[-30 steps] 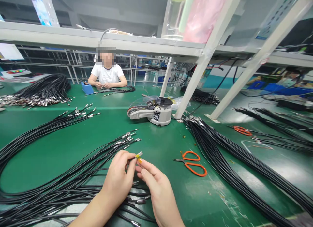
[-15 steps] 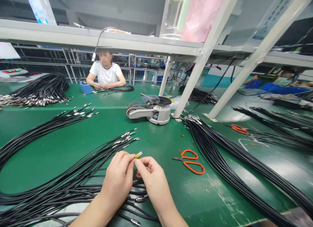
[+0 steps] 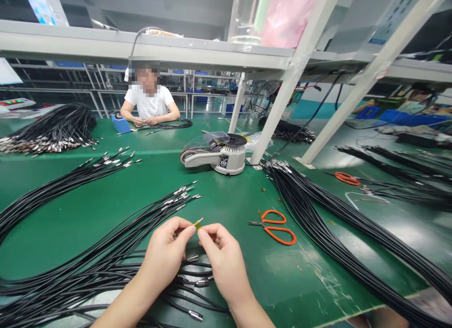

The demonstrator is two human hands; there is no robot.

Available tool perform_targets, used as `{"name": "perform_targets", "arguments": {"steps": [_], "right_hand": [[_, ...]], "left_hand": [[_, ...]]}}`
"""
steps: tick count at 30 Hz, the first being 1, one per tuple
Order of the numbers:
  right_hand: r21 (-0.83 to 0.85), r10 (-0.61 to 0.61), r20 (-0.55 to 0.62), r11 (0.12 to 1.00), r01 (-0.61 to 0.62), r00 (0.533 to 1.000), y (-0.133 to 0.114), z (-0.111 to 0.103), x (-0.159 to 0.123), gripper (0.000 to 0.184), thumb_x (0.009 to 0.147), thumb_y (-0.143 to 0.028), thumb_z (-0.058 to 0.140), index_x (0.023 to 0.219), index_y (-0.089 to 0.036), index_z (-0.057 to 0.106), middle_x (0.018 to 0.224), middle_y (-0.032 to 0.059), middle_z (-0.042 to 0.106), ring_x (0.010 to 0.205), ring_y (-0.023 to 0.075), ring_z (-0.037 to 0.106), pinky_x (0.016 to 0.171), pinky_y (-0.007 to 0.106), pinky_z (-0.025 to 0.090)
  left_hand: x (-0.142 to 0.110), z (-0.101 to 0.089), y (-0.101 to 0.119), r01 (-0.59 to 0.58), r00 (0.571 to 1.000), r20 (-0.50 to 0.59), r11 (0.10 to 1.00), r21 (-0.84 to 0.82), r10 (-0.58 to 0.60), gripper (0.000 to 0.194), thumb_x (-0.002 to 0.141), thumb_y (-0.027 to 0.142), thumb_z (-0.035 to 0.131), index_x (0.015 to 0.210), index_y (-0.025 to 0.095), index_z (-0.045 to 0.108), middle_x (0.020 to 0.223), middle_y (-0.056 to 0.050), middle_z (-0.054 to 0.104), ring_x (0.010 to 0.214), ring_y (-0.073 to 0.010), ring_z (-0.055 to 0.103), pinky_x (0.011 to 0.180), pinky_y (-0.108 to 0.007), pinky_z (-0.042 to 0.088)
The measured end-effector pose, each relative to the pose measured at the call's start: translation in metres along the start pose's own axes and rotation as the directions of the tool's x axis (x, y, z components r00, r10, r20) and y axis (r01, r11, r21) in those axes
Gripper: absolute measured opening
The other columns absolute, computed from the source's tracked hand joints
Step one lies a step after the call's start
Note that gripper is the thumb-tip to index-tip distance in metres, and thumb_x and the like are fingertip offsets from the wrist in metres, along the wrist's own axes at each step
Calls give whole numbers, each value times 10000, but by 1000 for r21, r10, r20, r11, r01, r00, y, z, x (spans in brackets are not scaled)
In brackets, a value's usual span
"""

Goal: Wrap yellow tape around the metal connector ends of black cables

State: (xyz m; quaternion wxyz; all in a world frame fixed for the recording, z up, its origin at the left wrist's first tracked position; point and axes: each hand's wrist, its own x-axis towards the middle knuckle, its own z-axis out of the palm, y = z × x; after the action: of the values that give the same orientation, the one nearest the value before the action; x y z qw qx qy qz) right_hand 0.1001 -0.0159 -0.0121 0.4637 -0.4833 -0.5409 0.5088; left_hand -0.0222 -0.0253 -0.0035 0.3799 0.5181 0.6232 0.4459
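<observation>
My left hand (image 3: 166, 247) pinches a cable end just behind its small metal connector (image 3: 201, 220). Yellow tape (image 3: 197, 224) lies against the connector's base. My right hand (image 3: 221, 250) is closed in a pinch on the loose end of this tape, its fingertips almost touching the left ones. Under and to the left of both hands spread black cables (image 3: 116, 266) with metal ends. Orange-handled scissors (image 3: 278, 227) lie on the green table to the right of my right hand, blades pointing left.
A tape dispenser (image 3: 226, 160) stands ahead on the green table (image 3: 158, 160). Cable bundles lie at left (image 3: 52, 184) and right (image 3: 318, 215). Shelf posts (image 3: 278, 87) rise at the right. Across the table a co-worker (image 3: 150, 104) sits by a blue holder (image 3: 121, 124).
The connector has turned in my left fingers, showing its narrow edge instead of its flat face. Both hands stay close together, and the view has shifted slightly.
</observation>
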Motion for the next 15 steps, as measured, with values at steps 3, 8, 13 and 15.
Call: {"name": "perform_targets", "arguments": {"steps": [3,8,13,15], "right_hand": [[-1,-6,2,1000,6,1000,0,0,0,168,773,-301,558,700,-151,575,636,-3,566,621,141,520,596,244,409],[1,-12,-7,1000,12,1000,-1,2,2,153,767,-282,565,695,-148,579,664,12,601,634,145,527,609,250,415],[18,-30,-18,999,30,999,0,3,3,141,756,-261,575,671,-148,579,634,-5,596,612,133,529,593,236,410],[28,-35,-21,999,36,999,0,3,4,139,754,-252,576,660,-149,579,624,-12,594,603,127,531,586,229,407]], "left_hand": [[1,-1,0,40,999,34,997,-59,-39,221,750,367,539,686,161,585,510,53,497,399,-87,454,436,-212,353],[3,-2,-2,79,995,70,985,-154,-69,259,729,398,557,652,151,553,544,58,480,369,-66,453,408,-201,344],[4,-2,-3,132,986,135,948,-288,-96,274,711,400,591,634,140,544,545,54,489,353,-65,470,393,-197,347],[4,-2,-4,148,982,164,929,-338,-97,270,711,388,603,628,138,544,538,53,490,357,-66,476,397,-195,353]]}}
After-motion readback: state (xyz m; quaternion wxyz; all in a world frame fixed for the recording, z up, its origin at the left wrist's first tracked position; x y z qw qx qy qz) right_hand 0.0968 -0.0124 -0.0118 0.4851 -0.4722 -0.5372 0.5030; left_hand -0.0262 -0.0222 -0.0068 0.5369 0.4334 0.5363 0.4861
